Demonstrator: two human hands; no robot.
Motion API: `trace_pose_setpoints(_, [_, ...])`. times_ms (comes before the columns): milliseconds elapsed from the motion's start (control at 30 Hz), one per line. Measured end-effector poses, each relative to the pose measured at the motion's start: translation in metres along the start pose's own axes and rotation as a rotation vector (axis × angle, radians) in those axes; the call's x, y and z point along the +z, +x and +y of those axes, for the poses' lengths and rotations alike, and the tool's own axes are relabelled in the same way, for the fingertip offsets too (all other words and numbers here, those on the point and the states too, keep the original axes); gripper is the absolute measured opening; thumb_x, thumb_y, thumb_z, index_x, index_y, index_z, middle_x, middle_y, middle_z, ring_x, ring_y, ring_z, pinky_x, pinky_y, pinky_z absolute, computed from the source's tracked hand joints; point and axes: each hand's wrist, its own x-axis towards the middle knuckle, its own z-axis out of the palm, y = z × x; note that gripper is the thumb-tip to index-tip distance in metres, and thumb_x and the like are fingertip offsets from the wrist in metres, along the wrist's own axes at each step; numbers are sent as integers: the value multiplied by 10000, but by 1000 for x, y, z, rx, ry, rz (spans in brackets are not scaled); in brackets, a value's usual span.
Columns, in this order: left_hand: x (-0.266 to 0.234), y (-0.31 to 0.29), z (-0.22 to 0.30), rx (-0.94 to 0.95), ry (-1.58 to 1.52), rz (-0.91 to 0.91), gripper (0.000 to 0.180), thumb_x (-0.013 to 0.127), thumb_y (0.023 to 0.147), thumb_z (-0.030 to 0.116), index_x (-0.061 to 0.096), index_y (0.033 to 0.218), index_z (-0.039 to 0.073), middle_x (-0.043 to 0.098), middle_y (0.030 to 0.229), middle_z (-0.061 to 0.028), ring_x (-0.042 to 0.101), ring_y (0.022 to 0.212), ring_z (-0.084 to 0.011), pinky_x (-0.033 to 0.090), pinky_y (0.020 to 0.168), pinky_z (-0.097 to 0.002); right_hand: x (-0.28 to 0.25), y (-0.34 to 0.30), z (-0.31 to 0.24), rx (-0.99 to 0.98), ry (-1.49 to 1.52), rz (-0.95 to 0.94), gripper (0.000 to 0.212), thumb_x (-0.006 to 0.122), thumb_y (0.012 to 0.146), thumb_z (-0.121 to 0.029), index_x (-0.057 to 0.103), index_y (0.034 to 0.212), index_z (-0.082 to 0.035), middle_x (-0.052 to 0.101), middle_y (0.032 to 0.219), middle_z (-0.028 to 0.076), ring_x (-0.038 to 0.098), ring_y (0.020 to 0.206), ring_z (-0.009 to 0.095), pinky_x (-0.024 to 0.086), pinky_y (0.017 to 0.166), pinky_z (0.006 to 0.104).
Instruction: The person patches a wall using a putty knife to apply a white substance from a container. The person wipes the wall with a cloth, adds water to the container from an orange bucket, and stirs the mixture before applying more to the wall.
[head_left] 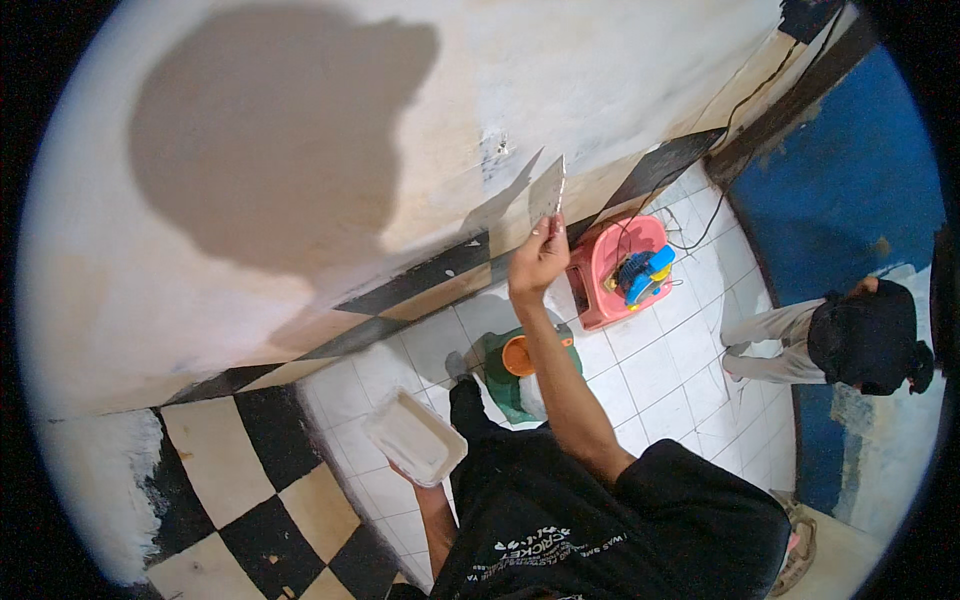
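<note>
My right hand point(540, 258) is raised close to the wall point(440, 150), closed round the lower end of a flat putty scraper point(548, 190). The scraper's thin, pale blade points up and throws a shadow on the wall beside a small patch of chipped paint. Whether the blade touches the wall I cannot tell. Lower down on the left, my left hand point(403, 472) supports a white rectangular tray point(415, 437) from beneath. Most of its fingers are hidden under the tray, whose shallow inside faces up.
A pink plastic stool point(600, 290) right of my forearm bears a blue and yellow power tool point(640, 277). Nearer, an orange bowl point(517, 356) rests on a green plastic object point(500, 388). Black cable point(722, 200) trails over white floor tiles. Another person point(865, 335) stands at right by a blue wall.
</note>
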Motion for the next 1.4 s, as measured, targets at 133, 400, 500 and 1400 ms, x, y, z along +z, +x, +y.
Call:
trace_pose_setpoints(133, [7,-3,14,21,0,33,854,605,782,584,280,1450,162,354,1431,-193,392,1260,-414,282,1015,-653,46,-25,-8,-70,-208,-87,469,437,869,37,392,1330,114,495,1290,302,539,1161,381,420,966,384])
trace_pose_setpoints(400, [6,-4,35,-32,-54,-78,954,695,717,574,250,1460,173,302,1460,-187,375,1263,-428,290,1001,-660,115,-85,6,-196,-232,-165,563,464,799,66,351,1347,130,345,1386,349,335,1296,490,313,1075,437])
trace_pose_setpoints(500, [25,-4,30,-28,-46,-87,949,717,730,517,229,1468,171,297,1454,-208,362,1275,-426,264,1016,-672,98,-115,-2,-182,-138,-246,528,400,770,97,407,1295,151,422,1336,338,370,1285,474,284,1092,499])
trace_pose_setpoints(1400, [39,2,23,-160,-128,-126,836,634,812,504,251,1467,152,295,1460,-229,375,1282,-429,237,1052,-653,31,-41,69,-150,-447,-95,625,414,738,117,367,1361,103,534,1237,299,631,820,312,489,693,333])
